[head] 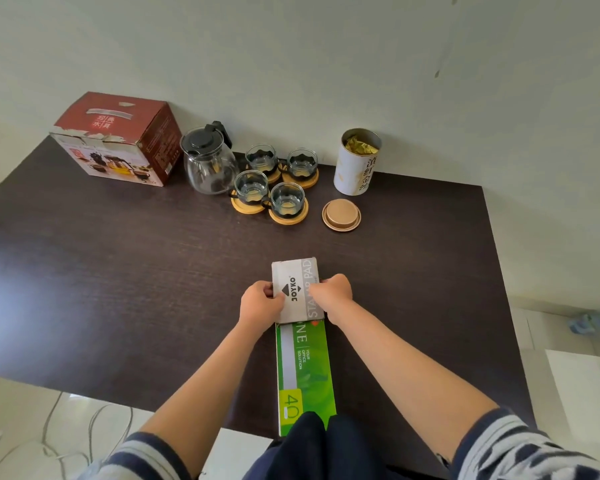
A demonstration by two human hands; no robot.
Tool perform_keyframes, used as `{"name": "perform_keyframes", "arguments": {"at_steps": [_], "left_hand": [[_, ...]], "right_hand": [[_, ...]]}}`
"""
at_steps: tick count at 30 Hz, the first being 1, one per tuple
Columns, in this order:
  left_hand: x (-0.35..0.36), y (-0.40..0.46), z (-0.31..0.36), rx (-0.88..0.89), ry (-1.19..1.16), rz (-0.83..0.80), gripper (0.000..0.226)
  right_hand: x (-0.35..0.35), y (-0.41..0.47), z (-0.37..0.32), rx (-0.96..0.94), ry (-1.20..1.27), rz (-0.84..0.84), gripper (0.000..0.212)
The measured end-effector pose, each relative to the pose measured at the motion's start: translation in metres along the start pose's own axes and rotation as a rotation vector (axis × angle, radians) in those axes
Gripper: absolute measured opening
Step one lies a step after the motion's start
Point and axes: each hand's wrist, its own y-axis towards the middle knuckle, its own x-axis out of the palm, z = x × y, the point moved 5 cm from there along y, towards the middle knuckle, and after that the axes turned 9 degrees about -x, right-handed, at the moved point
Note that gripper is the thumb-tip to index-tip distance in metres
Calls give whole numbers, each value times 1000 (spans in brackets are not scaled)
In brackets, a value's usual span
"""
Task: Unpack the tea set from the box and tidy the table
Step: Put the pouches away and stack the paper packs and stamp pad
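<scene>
A grey stamp pad box [296,271] lies near the table's front, its near end on top of a long green box [305,362]. My left hand [260,304] grips its left side and my right hand [333,296] grips its right side. At the back left stands the red tea set box [118,138]. Next to it are a glass teapot [208,164] with a black lid and several glass cups [286,199] on round wooden coasters.
A white tea tin [355,164] stands open at the back right by the wall, its gold lid [341,214] lying on the dark wooden table [118,271] in front of it. Cables lie on the floor at the lower left. White sheets lie on the floor at the right.
</scene>
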Motion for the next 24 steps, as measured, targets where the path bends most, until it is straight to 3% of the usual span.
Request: {"name": "perform_keyframes", "arguments": {"at_steps": [10, 16, 24], "left_hand": [[-5, -4, -1, -53, -134, -32, 9], [-2, -20, 12, -135, -286, -140, 19], [39, -28, 107, 71, -207, -164, 20]], "right_hand": [[5, -6, -17, 16, 159, -186, 39], [-10, -2, -11, 3, 288, -168, 37], [-105, 16, -24, -66, 440, -18, 27]]}}
